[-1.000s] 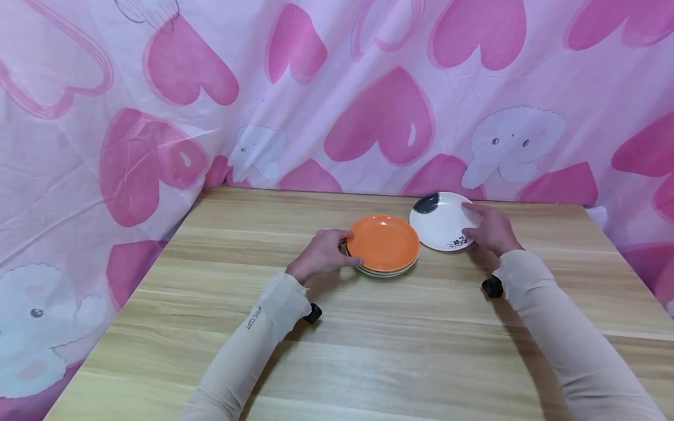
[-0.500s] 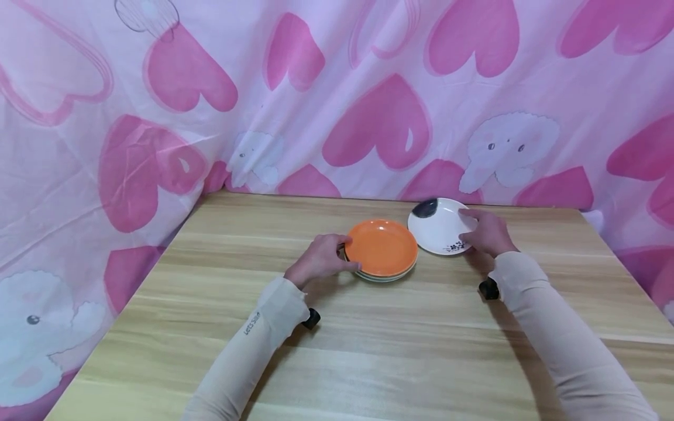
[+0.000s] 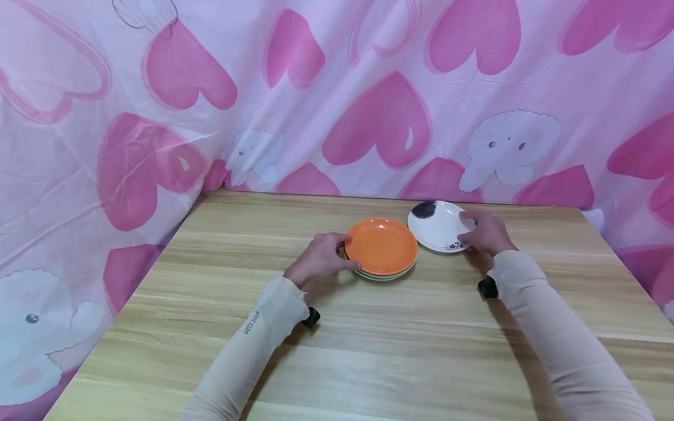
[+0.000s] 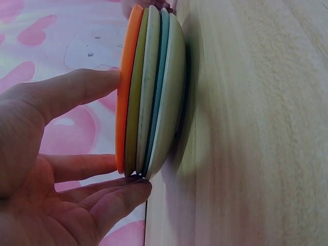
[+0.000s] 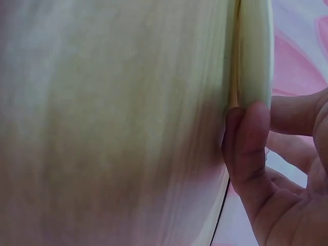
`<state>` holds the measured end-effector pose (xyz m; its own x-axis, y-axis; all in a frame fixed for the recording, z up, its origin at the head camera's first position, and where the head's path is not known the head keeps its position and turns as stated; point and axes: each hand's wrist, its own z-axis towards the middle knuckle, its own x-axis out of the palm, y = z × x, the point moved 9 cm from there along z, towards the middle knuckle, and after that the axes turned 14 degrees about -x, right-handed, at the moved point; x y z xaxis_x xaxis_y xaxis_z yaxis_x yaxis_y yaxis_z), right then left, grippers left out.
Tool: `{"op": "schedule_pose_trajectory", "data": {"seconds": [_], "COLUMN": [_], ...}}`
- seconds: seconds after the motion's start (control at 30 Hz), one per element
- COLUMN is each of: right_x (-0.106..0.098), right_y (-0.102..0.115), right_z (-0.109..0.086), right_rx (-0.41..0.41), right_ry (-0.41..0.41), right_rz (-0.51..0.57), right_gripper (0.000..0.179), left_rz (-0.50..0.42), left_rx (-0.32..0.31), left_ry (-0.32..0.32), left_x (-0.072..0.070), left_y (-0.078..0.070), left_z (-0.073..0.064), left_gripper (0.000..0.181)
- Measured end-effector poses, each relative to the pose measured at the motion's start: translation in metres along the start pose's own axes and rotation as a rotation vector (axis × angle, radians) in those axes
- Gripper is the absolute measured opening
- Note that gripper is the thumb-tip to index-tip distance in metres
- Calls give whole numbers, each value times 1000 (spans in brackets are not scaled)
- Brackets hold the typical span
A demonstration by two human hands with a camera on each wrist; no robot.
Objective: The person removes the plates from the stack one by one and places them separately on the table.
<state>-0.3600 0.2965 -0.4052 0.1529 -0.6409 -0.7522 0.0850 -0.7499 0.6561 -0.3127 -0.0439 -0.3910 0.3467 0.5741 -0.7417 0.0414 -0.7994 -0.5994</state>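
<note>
An orange plate tops a stack of several plates near the back middle of the table. Beneath it, the left wrist view shows an olive-yellow plate, pale ones and a teal one, edge-on. My left hand holds the stack's left side, thumb and fingers spread along the rims. Right beside the stack is a white plate with a black patch and a small dark flower print. Its right edge is gripped by my right hand; in the right wrist view fingertips reach under its rim.
The wood-grain table ends at the back against a pink curtain printed with hearts and rabbits. The curtain also runs along the left and right sides. Both forearms reach in from the front.
The white plate's far edge has come down slightly and a little towards me, with my right hand still on it. My left hand and the stack stay in place.
</note>
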Motion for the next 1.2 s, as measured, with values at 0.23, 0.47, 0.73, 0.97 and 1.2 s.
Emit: {"op": "schedule_pose_trajectory", "data": {"seconds": [0.23, 0.47, 0.73, 0.97, 1.2], "right_x": [1, 0, 0, -7, -16], "right_y": [-2, -3, -5, -1, 4], "right_z": [1, 4, 3, -3, -4], "right_rx": [-2, -11, 44, 21, -30], "right_ry": [-13, 10, 69, 104, 90], "right_rz": [-17, -115, -114, -133, -213], "right_gripper": [71, 67, 70, 75, 78], "left_rz": [-17, -20, -27, -24, -33], "left_rx": [1, 9, 9, 4, 0], "left_ry": [3, 8, 6, 11, 2], "left_x": [0, 2, 1, 1, 1], "left_y": [1, 2, 2, 3, 2], "left_z": [0, -1, 1, 2, 0], "left_gripper": [72, 73, 73, 74, 73]}}
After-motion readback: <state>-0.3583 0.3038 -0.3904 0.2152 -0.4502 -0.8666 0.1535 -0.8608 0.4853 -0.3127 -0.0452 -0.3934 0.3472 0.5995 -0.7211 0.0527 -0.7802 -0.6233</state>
